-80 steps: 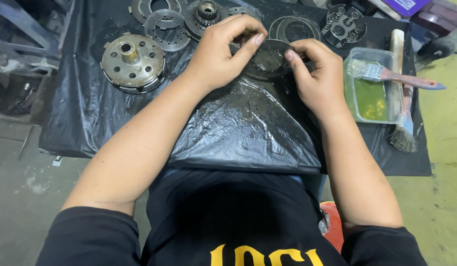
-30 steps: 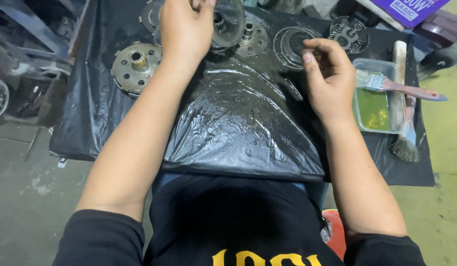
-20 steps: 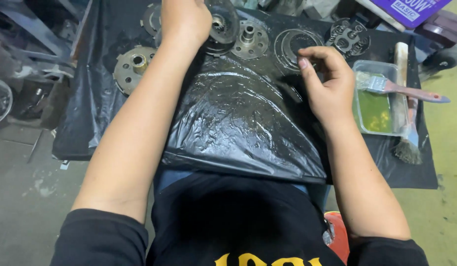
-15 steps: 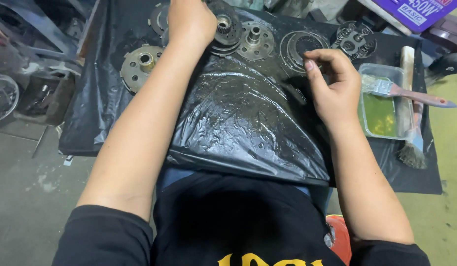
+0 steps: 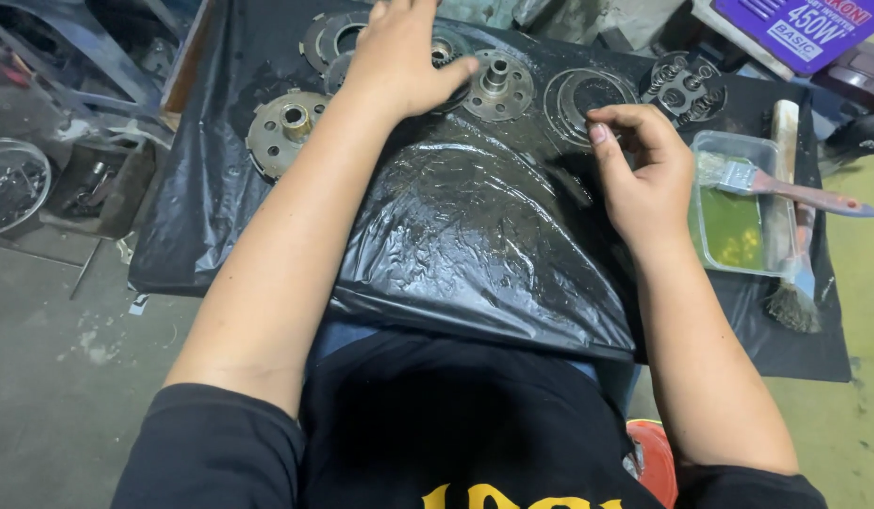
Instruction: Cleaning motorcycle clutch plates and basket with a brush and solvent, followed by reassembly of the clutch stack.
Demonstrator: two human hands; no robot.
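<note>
Head view — left hand (image 5: 399,58) flat, open over half-hidden clutch part (image 5: 446,52); right hand (image 5: 644,170) curled, grip perhaps empty.

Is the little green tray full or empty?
Partly filled: yellow-green liquid covers the bottom of the tray, and a brush lies across it.

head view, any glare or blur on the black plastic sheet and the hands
Head view: the black plastic sheet throws bright, wrinkled glare in its middle and goes dull toward the edges; the left hand, lying on the metal parts, is cut off by the top edge at the fingers; the right hand is sharp, with no blur.
</note>
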